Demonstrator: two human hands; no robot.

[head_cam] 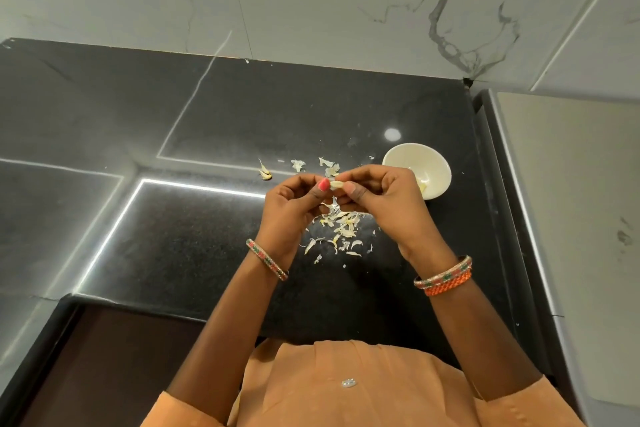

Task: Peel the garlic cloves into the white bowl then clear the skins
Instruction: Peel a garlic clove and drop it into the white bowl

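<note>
You're mid-peel at frame centre, left hand (pixel 294 198) and right hand (pixel 377 191) both pinching one small pale garlic clove (pixel 336 184); next, drop it into the round white bowl (pixel 437 168) at right.

Glossy black speckled stone counter (pixel 207 135); papery dry skins (pixel 341 230); smooth glazed white bowl (pixel 437 163); veined marble wall (pixel 346 3).

The scene is evenly and fairly brightly lit from overhead. A round lamp is mirrored as a white spot (pixel 392 134) on the polished black table (pixel 214 107), and thin bright strip reflections (pixel 114 229) are drawn across its left part. Only faint shadows are cast. Straight edges are bent toward the frame borders by the wide-angle lens. Focus is held sharp in the middle and softened slightly near the corners.
</note>
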